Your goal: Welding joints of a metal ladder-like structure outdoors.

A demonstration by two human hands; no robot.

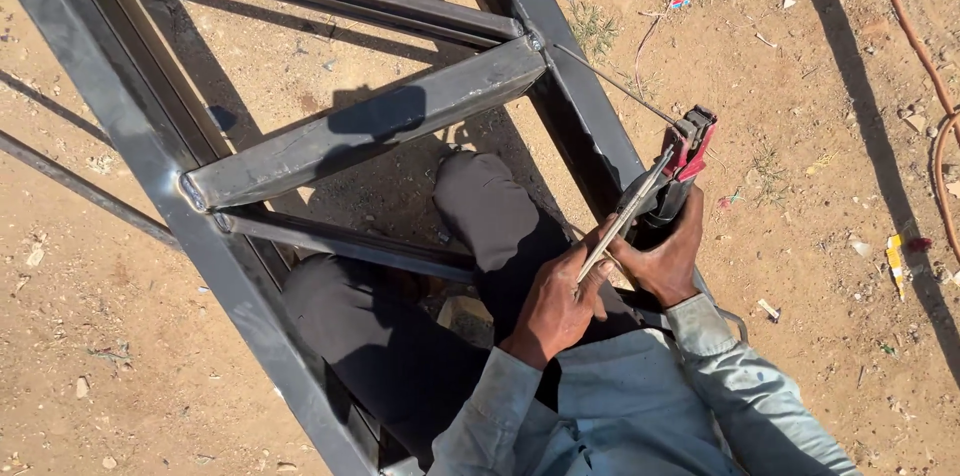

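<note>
Head view: the right hand (665,254) is clenched around the red electrode holder (682,164), whose thin welding rod (612,84) reaches the steel frame (360,131) joint. The left hand (556,301) pinches 1 spare rod (622,221) against the holder

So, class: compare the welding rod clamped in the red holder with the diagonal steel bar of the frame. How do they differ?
The welding rod is a thin wire; the diagonal steel bar is a broad, flat-faced section. The rod is clamped at one end in the red holder, which the right hand holds, its tip near the joint; the bar is welded into the frame at both ends. Both are grey metal.
</note>
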